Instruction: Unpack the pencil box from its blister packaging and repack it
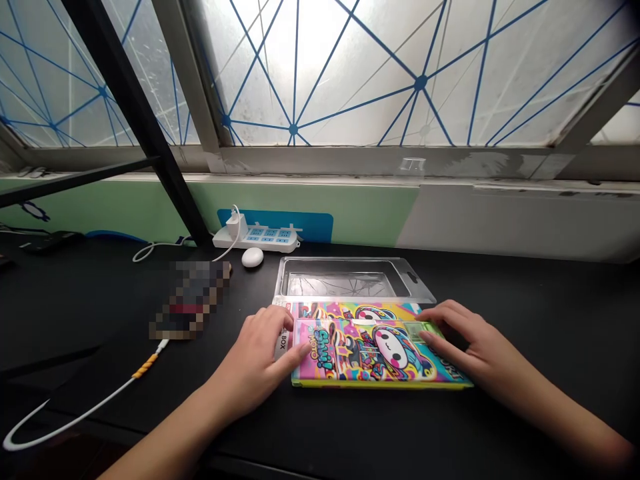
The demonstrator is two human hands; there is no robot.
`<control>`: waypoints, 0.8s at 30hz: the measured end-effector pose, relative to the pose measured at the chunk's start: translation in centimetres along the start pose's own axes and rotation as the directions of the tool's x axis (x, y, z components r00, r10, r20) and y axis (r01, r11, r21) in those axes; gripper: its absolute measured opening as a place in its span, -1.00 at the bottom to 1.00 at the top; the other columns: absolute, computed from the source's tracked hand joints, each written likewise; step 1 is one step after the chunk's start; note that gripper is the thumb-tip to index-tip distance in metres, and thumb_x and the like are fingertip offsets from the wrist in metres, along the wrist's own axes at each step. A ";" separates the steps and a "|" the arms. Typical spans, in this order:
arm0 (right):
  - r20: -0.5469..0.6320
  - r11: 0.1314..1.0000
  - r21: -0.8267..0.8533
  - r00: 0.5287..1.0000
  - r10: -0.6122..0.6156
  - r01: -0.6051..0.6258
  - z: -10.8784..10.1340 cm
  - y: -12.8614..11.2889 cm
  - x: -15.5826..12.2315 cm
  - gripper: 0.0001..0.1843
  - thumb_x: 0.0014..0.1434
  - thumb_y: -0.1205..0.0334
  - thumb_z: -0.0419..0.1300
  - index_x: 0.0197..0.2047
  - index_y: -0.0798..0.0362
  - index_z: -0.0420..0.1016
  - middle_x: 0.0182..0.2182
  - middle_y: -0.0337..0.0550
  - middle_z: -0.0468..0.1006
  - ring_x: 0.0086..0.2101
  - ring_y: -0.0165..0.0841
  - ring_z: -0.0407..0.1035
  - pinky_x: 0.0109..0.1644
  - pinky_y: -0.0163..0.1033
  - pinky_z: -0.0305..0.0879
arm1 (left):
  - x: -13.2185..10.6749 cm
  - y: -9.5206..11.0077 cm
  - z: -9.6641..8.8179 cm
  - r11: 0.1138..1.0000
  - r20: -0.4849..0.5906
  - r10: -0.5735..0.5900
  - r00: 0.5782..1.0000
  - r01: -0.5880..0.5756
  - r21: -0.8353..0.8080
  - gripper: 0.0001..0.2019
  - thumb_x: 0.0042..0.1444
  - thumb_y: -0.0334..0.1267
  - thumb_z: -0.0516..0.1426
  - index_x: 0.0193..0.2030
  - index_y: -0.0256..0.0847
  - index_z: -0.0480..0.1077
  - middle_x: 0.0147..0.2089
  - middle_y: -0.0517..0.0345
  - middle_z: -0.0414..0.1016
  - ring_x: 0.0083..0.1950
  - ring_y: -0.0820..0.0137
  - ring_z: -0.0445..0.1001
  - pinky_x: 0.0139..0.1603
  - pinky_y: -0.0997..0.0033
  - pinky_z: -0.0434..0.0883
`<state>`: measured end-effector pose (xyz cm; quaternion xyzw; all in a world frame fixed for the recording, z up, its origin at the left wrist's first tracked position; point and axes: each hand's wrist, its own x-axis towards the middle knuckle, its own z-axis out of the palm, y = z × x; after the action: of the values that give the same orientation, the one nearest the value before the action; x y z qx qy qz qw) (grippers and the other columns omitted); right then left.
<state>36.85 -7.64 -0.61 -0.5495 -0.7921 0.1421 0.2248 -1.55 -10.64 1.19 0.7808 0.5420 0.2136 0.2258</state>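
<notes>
A flat, colourful pencil case [373, 353] lies on the black desk, printed with a big-eared cartoon figure and edged in yellow-green. My left hand [265, 353] grips its left end, with the thumb on the top face and the fingers at the far corner. At the right end, my right hand [463, 333] holds it too, thumb on top beside a small green see-through window and fingers behind. A printed card [320, 310] with a similar picture is partly hidden behind the case. Beyond that rests a clear plastic package tray [350, 283].
A pixelated phone-like object [193, 300] lies to the left with a white cable [90, 420] attached. Farther back are a power strip [270, 239] with a charger [237, 225], and a white rounded case [253, 258]. A black frame bar [145, 127] slants across the upper left, before the window.
</notes>
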 end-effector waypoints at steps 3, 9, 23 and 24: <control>-0.131 0.978 -0.180 0.983 -0.129 0.105 -0.2 -0.8 0.0 -0.60 0.31 -0.20 0.14 -0.09 -0.11 0.62 -0.11 -0.01 0.60 -0.14 -0.08 0.53 -0.02 0.07 0.38 | -0.5 -0.8 0.3 0.999 -0.029 0.000 1.000 -0.001 -0.036 -0.52 0.28 0.21 0.13 0.13 -0.09 0.37 0.08 -0.02 0.49 0.04 0.09 0.45 0.06 0.06 0.44; -0.053 0.879 -0.344 0.928 -0.369 0.330 0.3 -5.1 0.6 -0.69 0.39 -0.01 0.12 0.01 -0.04 0.56 -0.06 0.01 0.63 -0.12 -0.12 0.51 0.00 0.02 0.33 | -0.7 -1.6 0.9 0.994 0.002 0.106 0.994 -0.106 -0.029 0.10 -0.22 0.28 0.45 0.42 0.00 0.13 0.23 -0.13 0.39 0.20 -0.08 0.40 0.20 -0.14 0.41; -0.105 0.869 -0.376 0.916 -0.386 0.323 4.4 -10.9 4.4 -0.68 0.46 0.30 -0.01 -0.34 0.03 0.44 -0.38 -0.08 0.50 -0.33 -0.21 0.35 -0.26 -0.11 0.32 | -0.5 -1.8 1.1 0.986 -0.054 0.163 0.985 -0.165 -0.037 0.19 0.00 0.00 0.44 0.57 0.27 -0.28 0.19 0.06 0.45 0.16 0.06 0.50 0.20 0.06 0.45; -0.135 0.856 -0.404 0.904 -0.406 0.324 4.4 -11.0 4.5 -0.66 0.46 0.31 -0.03 -0.34 0.02 0.43 -0.39 -0.07 0.49 -0.33 -0.20 0.34 -0.26 -0.11 0.31 | -0.5 -1.7 1.1 0.987 -0.056 0.155 0.986 -0.157 -0.036 0.19 0.01 0.00 0.44 0.57 0.27 -0.29 0.17 0.07 0.45 0.15 0.06 0.50 0.20 0.06 0.45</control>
<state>24.44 -7.29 1.71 -0.4329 -0.8654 -0.1165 0.2240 -2.36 -10.72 -0.72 0.8103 0.4807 0.2618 0.2096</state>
